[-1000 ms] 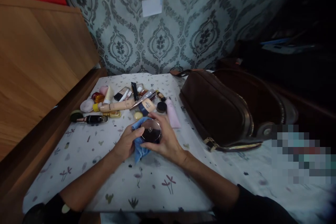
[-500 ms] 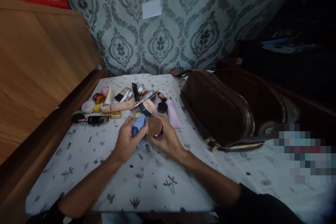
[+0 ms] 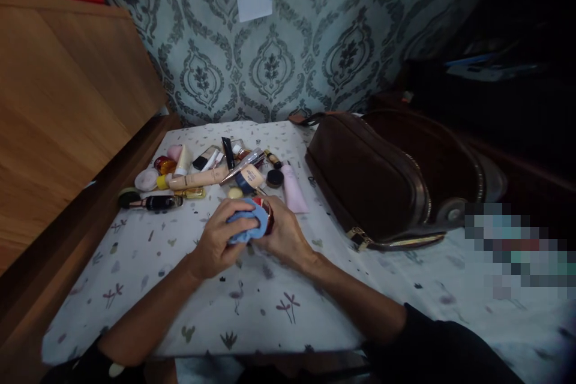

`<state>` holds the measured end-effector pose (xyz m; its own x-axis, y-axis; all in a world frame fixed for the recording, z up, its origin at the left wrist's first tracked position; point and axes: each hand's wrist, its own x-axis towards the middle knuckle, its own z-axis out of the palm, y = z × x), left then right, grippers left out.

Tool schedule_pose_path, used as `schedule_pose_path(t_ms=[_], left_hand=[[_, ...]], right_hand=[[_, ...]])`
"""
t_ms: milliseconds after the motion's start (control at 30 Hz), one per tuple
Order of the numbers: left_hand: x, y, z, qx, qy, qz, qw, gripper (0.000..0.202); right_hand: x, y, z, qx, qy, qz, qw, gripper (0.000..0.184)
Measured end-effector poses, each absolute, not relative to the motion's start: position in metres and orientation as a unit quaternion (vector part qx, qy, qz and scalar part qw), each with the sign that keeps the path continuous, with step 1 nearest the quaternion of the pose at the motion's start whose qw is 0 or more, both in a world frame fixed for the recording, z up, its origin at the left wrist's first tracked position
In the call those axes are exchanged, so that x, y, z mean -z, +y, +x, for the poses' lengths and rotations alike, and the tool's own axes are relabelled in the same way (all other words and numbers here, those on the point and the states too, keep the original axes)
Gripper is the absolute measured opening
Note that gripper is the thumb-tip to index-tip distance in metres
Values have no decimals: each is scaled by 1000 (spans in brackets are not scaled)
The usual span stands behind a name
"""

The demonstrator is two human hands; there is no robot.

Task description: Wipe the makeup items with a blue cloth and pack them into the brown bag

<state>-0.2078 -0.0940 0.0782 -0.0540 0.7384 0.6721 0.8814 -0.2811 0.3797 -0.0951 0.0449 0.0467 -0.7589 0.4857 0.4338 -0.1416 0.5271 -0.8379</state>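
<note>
Cloth [image 3: 252,222], blue and bunched, fills the grip of the left hand [image 3: 218,240], which is closed on it with bent fingers [image 3: 237,227], holding it against a round compact [image 3: 270,216]. The right hand [image 3: 288,234] has its grip curled around the compact's right side, parted just by its width; much of the compact is hidden. Both are above the desk [image 3: 198,294], white with small printed plants. Just beyond lie a beige tube [image 3: 198,179], a black-lidded jar [image 3: 275,178] and a lilac tube [image 3: 294,189]. A brown bag [image 3: 355,174] sits at the right, before a patterned wall [image 3: 297,81]; a wooden panel [image 3: 72,72] rises at the left. The forearms [image 3: 153,306] converge from the near edge.
</note>
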Motion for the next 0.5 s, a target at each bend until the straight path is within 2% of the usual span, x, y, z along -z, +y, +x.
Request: schedule_pose_path(t_ms=[133,267,400,500], left_hand=[[-81,-94,-211,468,-632,-615,59,16],[-84,-91,-211,529,-670,-520,29,10],[-94,-84,-203,569,-697,-430,-79,10],[-105,-76,-194,569,-697,-411,-144,11]], right_hand=[[-50,42,-96,-537,-775,-123,311,42],[-52,41,-97,-623,-719,-81,297,47],[-63,39,-88,-664,-679,-49,308,50],[-74,42,-75,-642,-691,-61,326,55]])
